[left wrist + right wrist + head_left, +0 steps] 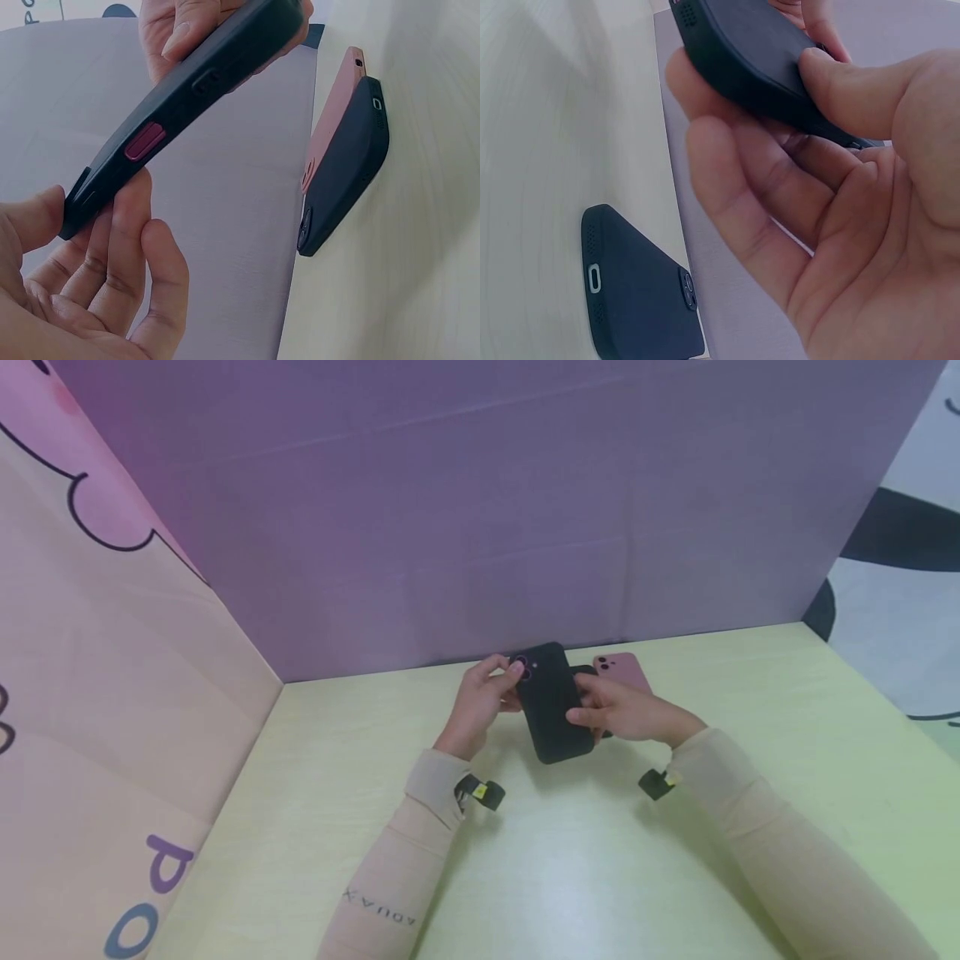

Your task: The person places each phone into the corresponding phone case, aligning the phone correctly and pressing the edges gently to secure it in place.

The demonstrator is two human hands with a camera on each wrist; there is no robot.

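Observation:
A black phone case (551, 706) with a maroon side button (144, 141) is held above the pale yellow table (757, 710) between both hands. My left hand (508, 683) pinches its camera end, thumb on top and fingers beneath (124, 225). My right hand (588, 708) grips the opposite long edge, its thumb (832, 75) on the back and its fingers underneath. On the table just behind lie a pink case (628, 670) and a second dark case (346, 176), side by side and partly overlapping. The dark case (634, 300) lies camera side up.
A purple board (487, 527) closes the table's far edge right behind the cases. A pink and peach printed panel (112, 677) walls the left side. A white and dark patterned cloth (900, 577) hangs past the right edge.

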